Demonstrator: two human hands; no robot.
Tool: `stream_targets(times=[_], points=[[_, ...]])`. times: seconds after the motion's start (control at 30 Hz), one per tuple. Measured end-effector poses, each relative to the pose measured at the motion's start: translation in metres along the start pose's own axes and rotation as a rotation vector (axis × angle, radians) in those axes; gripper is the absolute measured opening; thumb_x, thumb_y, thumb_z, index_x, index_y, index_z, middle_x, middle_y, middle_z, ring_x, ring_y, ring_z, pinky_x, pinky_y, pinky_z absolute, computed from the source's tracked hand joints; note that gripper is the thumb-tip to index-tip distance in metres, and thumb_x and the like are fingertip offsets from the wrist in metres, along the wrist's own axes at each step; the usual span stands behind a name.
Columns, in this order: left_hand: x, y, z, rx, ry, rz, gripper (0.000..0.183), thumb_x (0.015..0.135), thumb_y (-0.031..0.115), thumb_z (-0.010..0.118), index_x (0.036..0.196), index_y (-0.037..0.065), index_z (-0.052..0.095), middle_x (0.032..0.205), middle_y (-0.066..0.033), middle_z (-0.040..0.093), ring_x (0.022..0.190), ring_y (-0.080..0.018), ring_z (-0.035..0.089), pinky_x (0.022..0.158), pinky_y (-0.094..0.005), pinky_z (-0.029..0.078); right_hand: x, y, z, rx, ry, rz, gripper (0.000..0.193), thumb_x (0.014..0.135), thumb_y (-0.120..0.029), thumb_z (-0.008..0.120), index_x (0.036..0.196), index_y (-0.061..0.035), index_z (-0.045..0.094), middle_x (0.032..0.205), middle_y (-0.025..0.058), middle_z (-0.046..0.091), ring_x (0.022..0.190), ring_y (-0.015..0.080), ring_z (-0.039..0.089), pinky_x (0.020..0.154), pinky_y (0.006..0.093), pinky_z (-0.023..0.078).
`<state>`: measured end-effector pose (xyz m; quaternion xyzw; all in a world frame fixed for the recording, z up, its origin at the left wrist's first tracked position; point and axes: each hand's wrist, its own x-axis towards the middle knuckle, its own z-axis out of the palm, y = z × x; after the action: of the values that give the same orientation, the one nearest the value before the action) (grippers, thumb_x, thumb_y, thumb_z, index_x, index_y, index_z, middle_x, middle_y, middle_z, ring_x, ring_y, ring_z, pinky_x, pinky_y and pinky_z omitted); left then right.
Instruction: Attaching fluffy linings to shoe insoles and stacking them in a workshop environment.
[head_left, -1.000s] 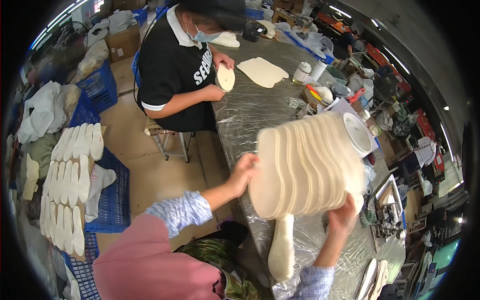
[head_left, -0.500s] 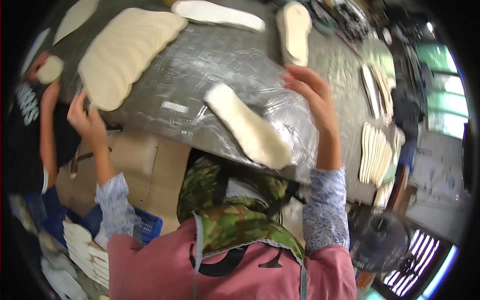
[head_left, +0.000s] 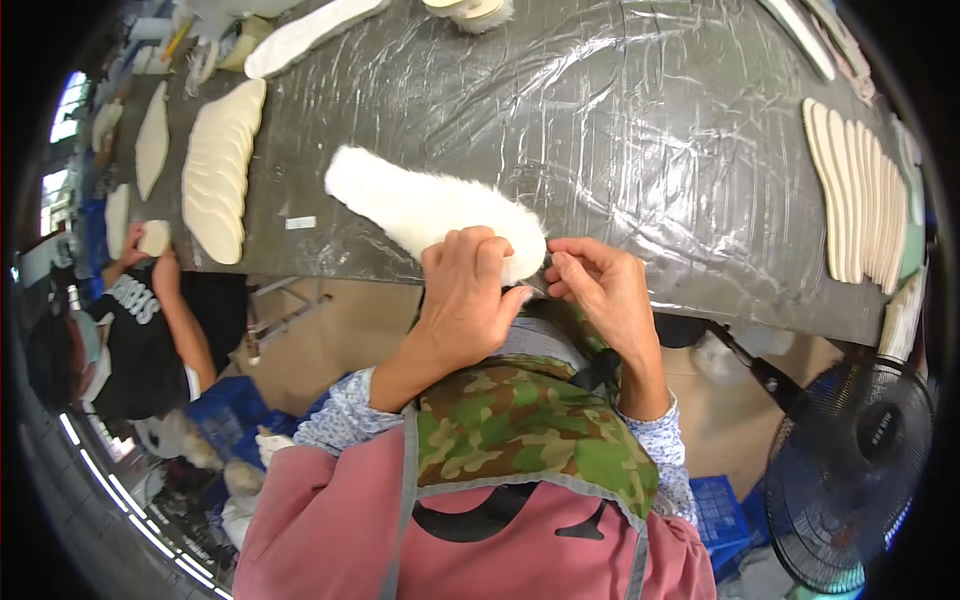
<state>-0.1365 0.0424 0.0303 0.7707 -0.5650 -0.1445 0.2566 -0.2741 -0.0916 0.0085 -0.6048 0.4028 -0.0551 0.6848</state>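
A fluffy white insole (head_left: pixel 420 205) lies slantwise on the shiny covered table (head_left: pixel 650 150) in front of me, its wide end near the table's front edge. My left hand (head_left: pixel 465 295) grips the near edge of that wide end, fingers curled over the fleece and thumb at the rim. Just right of the insole's tip, my right hand (head_left: pixel 608 298) is closed in a pinch, thumb against forefinger. Whatever is between those fingertips, if anything, is too small to make out.
Overlapping beige insoles (head_left: pixel 217 170) lie at the left, with another row (head_left: pixel 850 190) at the far right. A black fan (head_left: pixel 850 465) stands at lower right. On the left, another person's hand (head_left: pixel 167 275) is by a round beige piece (head_left: pixel 153 238).
Both hands, spread wide apart before, have come together at the insole. The left has taken hold of its wide end, and the right has closed beside the tip. The view has shifted.
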Motion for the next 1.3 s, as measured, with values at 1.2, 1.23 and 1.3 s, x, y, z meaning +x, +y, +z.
stream_targets(times=[1.2, 1.23, 1.3], points=[[0.006, -0.057, -0.004, -0.653, 0.011, -0.225, 0.016, 0.092, 0.014, 0.054, 0.091, 0.0, 0.047, 0.08, -0.0128, 0.053, 0.071, -0.0213, 0.053, 0.065, -0.0336, 0.043, 0.023, -0.003, 0.045, 0.239, -0.132, -0.226, 0.016, 0.087, -0.007, 0.068, 0.097, 0.0038, 0.063, 0.083, 0.0031, 0.066, 0.073, 0.0064, 0.062, 0.066, 0.0215, 0.052], [0.01, -0.053, -0.007, -0.492, 0.001, -0.113, 0.018, 0.093, 0.017, 0.054, 0.094, 0.0, 0.046, 0.082, -0.0162, 0.052, 0.07, -0.0291, 0.054, 0.066, -0.0372, 0.044, 0.024, -0.004, 0.046, 0.236, -0.133, -0.228, 0.016, 0.087, -0.007, 0.068, 0.097, 0.0038, 0.063, 0.083, 0.0031, 0.066, 0.073, 0.0064, 0.062, 0.066, 0.0215, 0.052], [0.015, -0.044, -0.013, -0.418, -0.036, -0.097, 0.021, 0.094, 0.02, 0.054, 0.096, 0.0, 0.046, 0.084, -0.0188, 0.052, 0.071, -0.0353, 0.052, 0.067, -0.0406, 0.044, 0.023, -0.002, 0.046, 0.234, -0.103, -0.217, 0.018, 0.085, -0.006, 0.068, 0.1, 0.0036, 0.063, 0.085, 0.0021, 0.065, 0.075, 0.005, 0.059, 0.069, 0.0207, 0.051]])
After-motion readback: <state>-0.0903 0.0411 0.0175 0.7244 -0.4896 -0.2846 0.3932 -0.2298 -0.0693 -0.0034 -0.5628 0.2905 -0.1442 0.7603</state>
